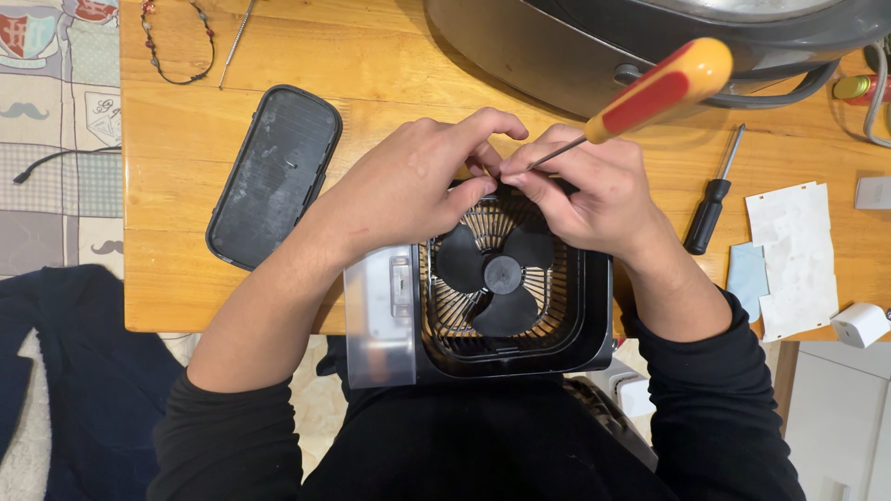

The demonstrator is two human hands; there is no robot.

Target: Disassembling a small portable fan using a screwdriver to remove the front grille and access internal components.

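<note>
Pinching red-and-yellow-handled screwdriver (640, 100) in right hand (594, 190); left hand (408, 181) curls gripping square black fan housing (506, 278); keep tip seated squarely.

Wooden table (390, 74): black cover (274, 174), screwdriver (711, 202)

Single head view; steeply downward; close above table (186, 306)

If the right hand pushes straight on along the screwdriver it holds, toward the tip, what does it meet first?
Probably the left hand. The right hand aims the red and yellow screwdriver down-left, and its tip sits at the fan unit's top edge, right against the left fingers. Depth there is unclear.
</note>
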